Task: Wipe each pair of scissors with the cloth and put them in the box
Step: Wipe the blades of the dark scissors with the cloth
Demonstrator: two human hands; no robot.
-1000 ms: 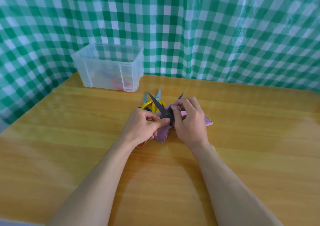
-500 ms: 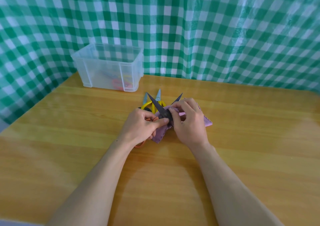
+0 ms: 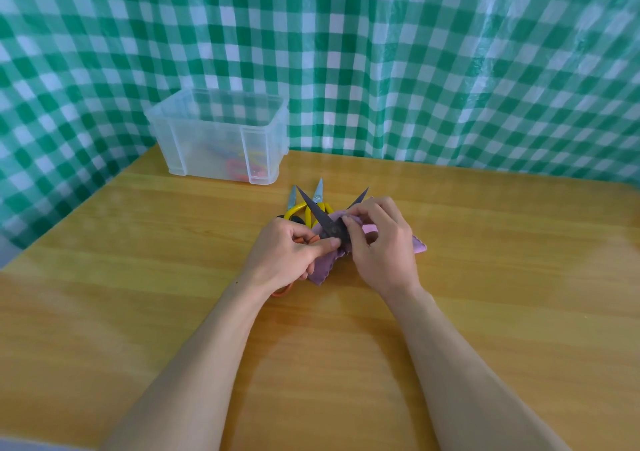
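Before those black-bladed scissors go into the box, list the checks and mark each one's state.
1. Left hand grips the orange-handled, black-bladed scissors: ok.
2. Right hand pinches the purple cloth on a blade: ok.
3. Blades closed for boxing: not ok, spread wide.
4. Blades clean: cannot tell.
5. Clear plastic box open-topped: ok.
6. Yellow-handled scissors boxed: not ok, lying on the wooden table.

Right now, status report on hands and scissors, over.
Left hand grips the orange-handled scissors, blades spread. Right hand pinches the purple cloth against a blade. Yellow-handled scissors lie just behind on the table; nothing between them and the box.
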